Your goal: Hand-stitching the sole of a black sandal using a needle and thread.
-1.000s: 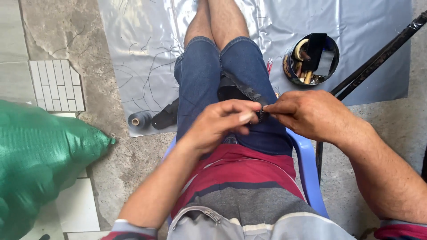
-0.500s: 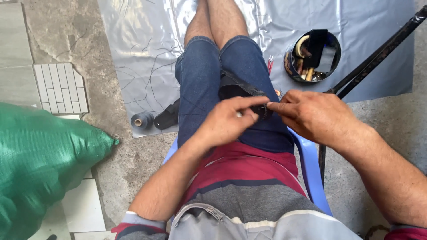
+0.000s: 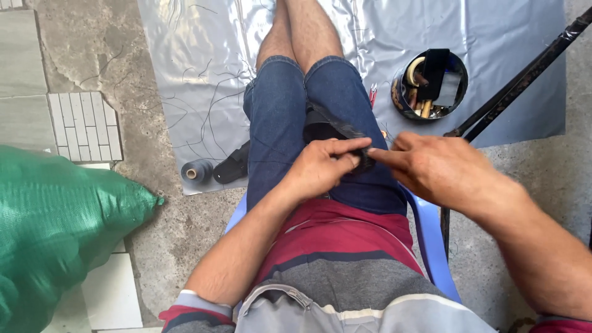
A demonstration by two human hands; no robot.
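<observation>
Black strap (image 3: 336, 126), dark and flat across lap, pinched by left hand (image 3: 320, 168), right hand (image 3: 435, 166) pinching its end

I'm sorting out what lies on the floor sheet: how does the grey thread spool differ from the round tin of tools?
The thread spool is small, grey and lies on its side at the sheet's near left edge; the round tin is larger, dark and stands upright on the right. The spool is one solid wound item, while the tin is open and holds several tools. Both rest on the silvery sheet, untouched by either hand.
</observation>
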